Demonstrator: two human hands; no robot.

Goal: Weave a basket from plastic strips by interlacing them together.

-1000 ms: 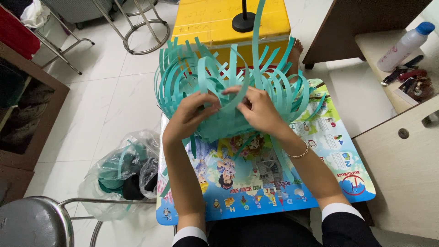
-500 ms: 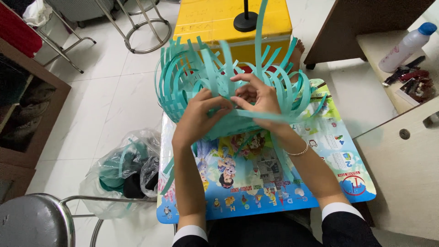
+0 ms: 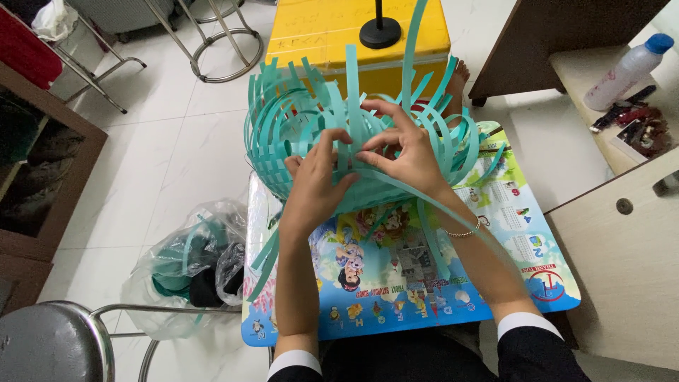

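- Grip first: my left hand [image 3: 315, 185] has its fingers curled and pressed onto the near wall of the teal strip basket [image 3: 304, 152], thumb up against one upright strip, so it is closed on the weave.
- From the far left, I see a grey round stool [image 3: 42, 346] in the lower corner, and a clear plastic bag [image 3: 191, 265] holding teal and dark scraps on the white tiled floor just beside the surface.
- I see the basket sitting at the far end of the small surface [image 3: 523, 240], which is covered with a bright cartoon alphabet print; the basket is half-woven, its lower body tight and flat-banded, its upper part a ring of loose teal strips that stand up and curl outward.
- One strip rises taller than the rest, up past the yellow box [image 3: 318, 32] behind the basket.
- I see my right hand [image 3: 407, 152] pinching a horizontal teal strip between thumb and forefinger, other fingers spread; this grip is clamped on that strip, and the two hands nearly touch.
- A long loose strip trails from the basket along the right forearm, which wears a thin bracelet [image 3: 467, 230].
- Far right, a white bottle with a blue cap [image 3: 626, 67] lies on a pale shelf.
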